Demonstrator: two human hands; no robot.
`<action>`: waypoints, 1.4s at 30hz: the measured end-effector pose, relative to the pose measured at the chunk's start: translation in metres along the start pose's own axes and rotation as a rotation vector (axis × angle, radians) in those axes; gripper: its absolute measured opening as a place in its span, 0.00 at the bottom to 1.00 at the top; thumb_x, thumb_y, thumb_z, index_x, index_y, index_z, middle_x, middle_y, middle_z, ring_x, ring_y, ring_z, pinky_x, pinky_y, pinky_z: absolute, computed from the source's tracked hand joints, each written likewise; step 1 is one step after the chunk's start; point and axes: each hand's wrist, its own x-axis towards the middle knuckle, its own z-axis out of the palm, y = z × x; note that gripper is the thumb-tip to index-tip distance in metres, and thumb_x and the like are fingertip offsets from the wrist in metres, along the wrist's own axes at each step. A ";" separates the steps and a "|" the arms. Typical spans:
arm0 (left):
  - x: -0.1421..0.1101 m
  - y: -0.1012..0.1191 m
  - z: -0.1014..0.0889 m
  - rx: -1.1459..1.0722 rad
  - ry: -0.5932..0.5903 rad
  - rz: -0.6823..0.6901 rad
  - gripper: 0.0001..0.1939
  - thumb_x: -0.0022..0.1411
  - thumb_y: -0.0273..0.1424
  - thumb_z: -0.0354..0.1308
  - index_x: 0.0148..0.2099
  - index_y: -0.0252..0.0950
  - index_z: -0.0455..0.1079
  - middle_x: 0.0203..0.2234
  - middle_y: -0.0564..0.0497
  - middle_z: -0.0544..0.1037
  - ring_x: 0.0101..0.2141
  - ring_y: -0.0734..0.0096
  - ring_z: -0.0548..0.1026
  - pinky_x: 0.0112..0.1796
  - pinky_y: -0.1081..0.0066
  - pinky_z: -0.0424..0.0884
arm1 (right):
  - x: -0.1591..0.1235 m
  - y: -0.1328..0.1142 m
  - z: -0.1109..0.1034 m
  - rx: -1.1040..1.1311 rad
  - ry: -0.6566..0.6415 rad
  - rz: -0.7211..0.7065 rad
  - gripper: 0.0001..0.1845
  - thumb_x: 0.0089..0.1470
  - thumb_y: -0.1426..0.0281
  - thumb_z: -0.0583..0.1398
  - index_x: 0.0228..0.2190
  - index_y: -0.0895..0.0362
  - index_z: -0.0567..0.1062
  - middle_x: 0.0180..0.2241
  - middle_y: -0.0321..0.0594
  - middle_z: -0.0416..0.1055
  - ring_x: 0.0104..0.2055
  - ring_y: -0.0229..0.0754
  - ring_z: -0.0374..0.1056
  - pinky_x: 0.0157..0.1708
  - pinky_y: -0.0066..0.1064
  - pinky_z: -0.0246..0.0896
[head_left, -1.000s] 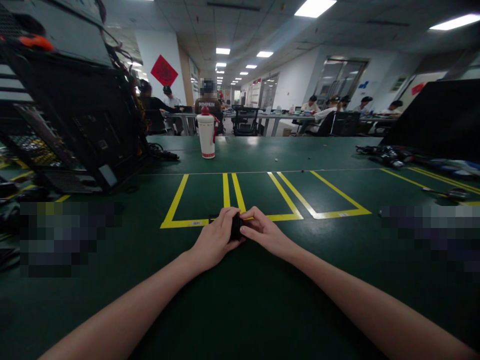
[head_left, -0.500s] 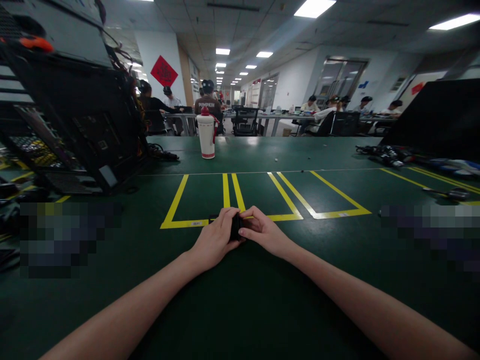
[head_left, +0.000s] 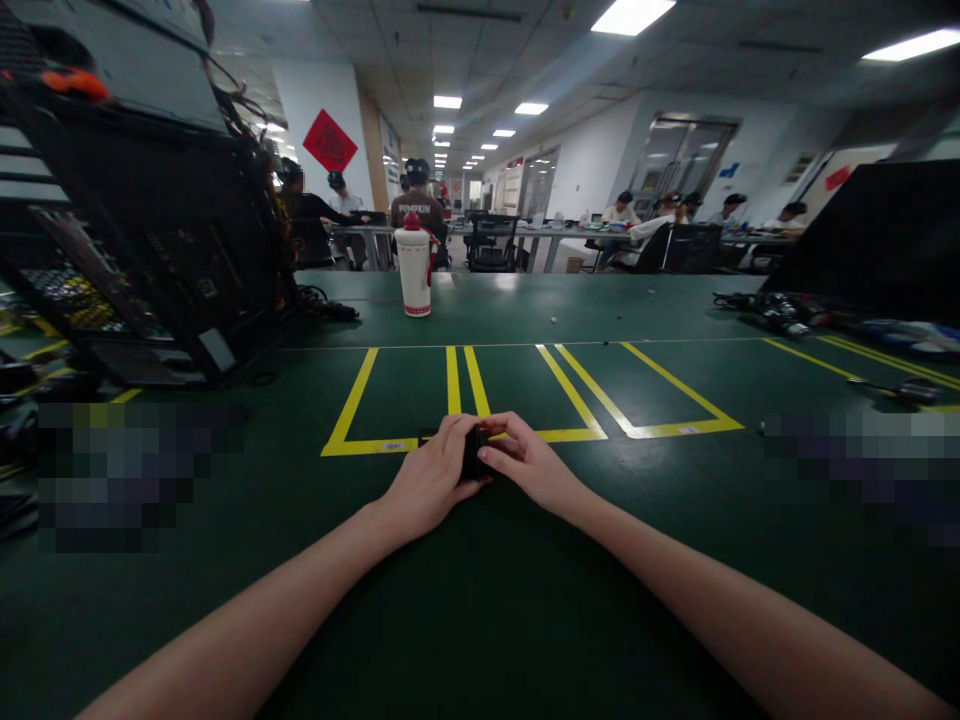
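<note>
Between my hands is a small black object (head_left: 472,455), mostly hidden by fingers, so its kind cannot be made out. My left hand (head_left: 435,468) wraps around it from the left, thumb underneath on the near side. From the right, my right hand (head_left: 529,460) curls its fingers and thumb against the object's right end. A dark piece sticks out behind my left hand's knuckles, over the yellow tape (head_left: 375,447) on the green table (head_left: 480,620).
A white cup with a red lid (head_left: 415,268) stands farther back. At left is an open black computer case (head_left: 187,250) with loose cables. A dark panel (head_left: 877,240) and cables (head_left: 780,312) lie right. People sit at desks beyond.
Both hands stay in nearly the same place around the black object. My right fingers have shifted very slightly on it.
</note>
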 end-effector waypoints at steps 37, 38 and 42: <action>-0.002 0.001 -0.003 0.002 0.008 0.012 0.29 0.53 0.30 0.55 0.53 0.41 0.44 0.49 0.46 0.57 0.43 0.60 0.68 0.37 0.60 0.70 | -0.002 -0.004 0.000 0.007 0.004 -0.020 0.08 0.49 0.69 0.57 0.33 0.55 0.63 0.35 0.35 0.63 0.40 0.38 0.64 0.38 0.33 0.63; -0.002 0.001 -0.002 -0.001 0.006 0.011 0.29 0.53 0.30 0.55 0.53 0.40 0.44 0.49 0.46 0.57 0.43 0.60 0.68 0.37 0.60 0.70 | -0.002 -0.004 0.000 0.002 0.003 -0.013 0.08 0.49 0.69 0.57 0.33 0.54 0.63 0.35 0.35 0.63 0.40 0.38 0.64 0.38 0.33 0.63; -0.001 0.001 -0.001 -0.002 0.000 -0.008 0.29 0.53 0.31 0.55 0.53 0.40 0.44 0.50 0.45 0.57 0.42 0.60 0.68 0.36 0.60 0.70 | -0.001 -0.004 -0.002 -0.010 -0.004 0.020 0.12 0.49 0.69 0.56 0.37 0.53 0.62 0.39 0.36 0.62 0.43 0.39 0.63 0.41 0.35 0.62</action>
